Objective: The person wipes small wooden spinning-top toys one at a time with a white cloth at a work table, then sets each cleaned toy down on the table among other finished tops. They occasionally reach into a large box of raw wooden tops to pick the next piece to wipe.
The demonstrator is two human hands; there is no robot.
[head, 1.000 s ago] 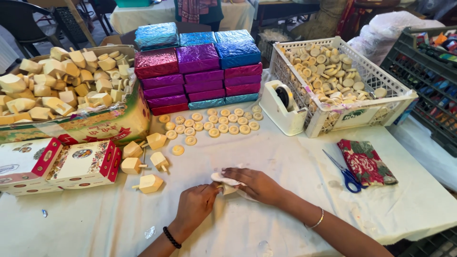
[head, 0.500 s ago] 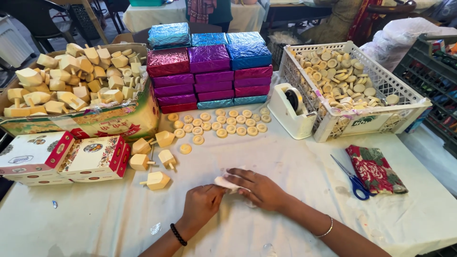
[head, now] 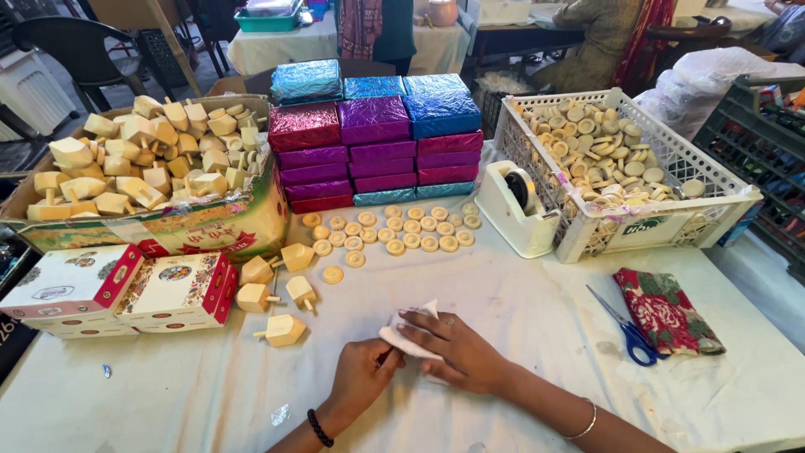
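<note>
Both my hands rest on the white-covered table (head: 520, 310) near its front edge. My left hand (head: 362, 374), with a dark bead bracelet at the wrist, pinches the near edge of a small white folded paper (head: 408, 338). My right hand (head: 453, 348), with a thin bangle on the wrist, lies flat over the same paper and presses it down. To the left of my hands lie several loose pale wooden spinning tops (head: 284, 329). Small round wooden discs (head: 394, 234) are spread in rows farther back.
A cardboard box (head: 201, 226) heaped with wooden tops stands at left, with white and red printed boxes (head: 176, 289) before it. Foil-wrapped packets (head: 373, 143) are stacked at the back. At right are a tape dispenser (head: 520, 205), a white crate (head: 662, 226) of discs, blue scissors (head: 629, 334) and a floral pouch (head: 667, 310).
My hands have kept working the white paper in the same spot. The view has shifted slightly; nothing else on the table has moved.
</note>
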